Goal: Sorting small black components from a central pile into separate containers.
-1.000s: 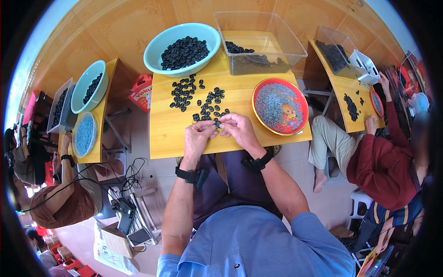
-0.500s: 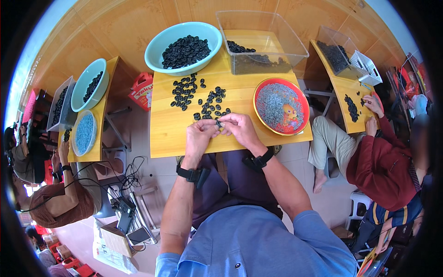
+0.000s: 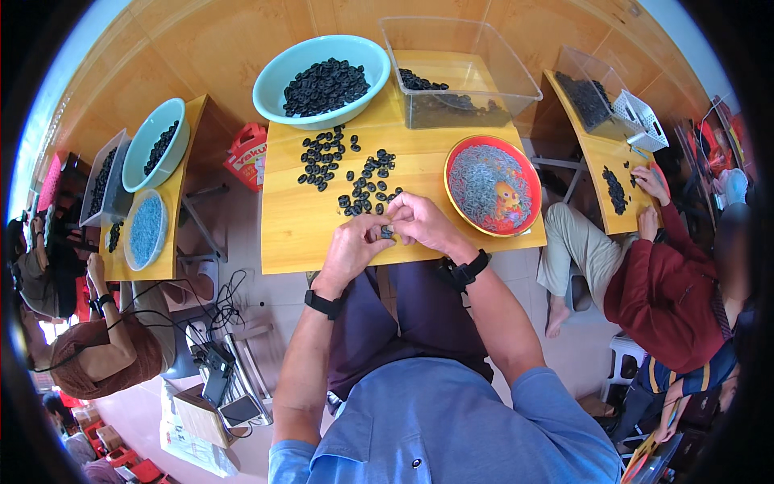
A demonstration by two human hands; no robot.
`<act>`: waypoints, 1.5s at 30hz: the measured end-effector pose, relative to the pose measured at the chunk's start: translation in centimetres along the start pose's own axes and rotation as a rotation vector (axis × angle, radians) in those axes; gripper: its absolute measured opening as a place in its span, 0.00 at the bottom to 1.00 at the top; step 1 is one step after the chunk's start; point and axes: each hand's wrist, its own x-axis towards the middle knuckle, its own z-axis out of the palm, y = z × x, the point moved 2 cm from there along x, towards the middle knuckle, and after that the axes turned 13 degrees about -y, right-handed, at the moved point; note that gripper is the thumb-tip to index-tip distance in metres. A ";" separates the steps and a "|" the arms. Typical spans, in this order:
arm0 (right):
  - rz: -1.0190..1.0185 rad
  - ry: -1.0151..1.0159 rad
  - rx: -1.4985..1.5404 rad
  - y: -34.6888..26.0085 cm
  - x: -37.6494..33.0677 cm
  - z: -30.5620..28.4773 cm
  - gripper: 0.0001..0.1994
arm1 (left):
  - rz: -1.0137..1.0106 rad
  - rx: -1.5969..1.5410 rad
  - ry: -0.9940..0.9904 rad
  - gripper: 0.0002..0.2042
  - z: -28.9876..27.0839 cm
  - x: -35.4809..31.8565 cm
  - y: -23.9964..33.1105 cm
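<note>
The tabletop [image 3: 294, 234] is showing smooth, faintly glossy yellow wood grain, and the wall panels [image 3: 218, 48] are wearing a soft, varnished-looking sheen. The pale-blue basin [image 3: 269, 97] is looking like smooth plastic; the storage bin [image 3: 516, 97] is showing clear, glossy plastic. The black oval pieces [image 3: 381, 196] are looking hard and slightly shiny. The red round tray [image 3: 529, 177] is looking smooth and glossy, while the shirt [image 3: 484, 411] and trousers [image 3: 363, 331] are showing matt cloth.

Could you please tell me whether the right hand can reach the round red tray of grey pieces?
Probably yes: nothing stands between the right hand and the round red tray, though that hand is busy at a small dark piece.
</note>
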 end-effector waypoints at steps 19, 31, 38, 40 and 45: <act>0.012 0.056 -0.012 0.1 0.6 0.2 0.09 | -0.028 0.111 0.077 0.12 0.3 0.0 -0.3; 0.003 0.050 -0.084 1.0 -0.1 1.2 0.10 | 0.045 0.082 0.098 0.08 0.7 -1.2 0.1; 0.216 -0.068 -0.406 -1.8 -0.4 -1.6 0.03 | 0.059 -0.267 0.129 0.14 0.8 -0.5 -1.9; -0.039 0.034 -0.250 -5.9 1.0 -1.6 0.03 | 0.022 -0.357 0.318 0.15 0.3 -0.3 -3.6; -0.491 0.440 0.066 -13.8 3.1 -2.1 0.08 | 0.146 -0.822 0.701 0.08 -1.8 -0.4 -4.2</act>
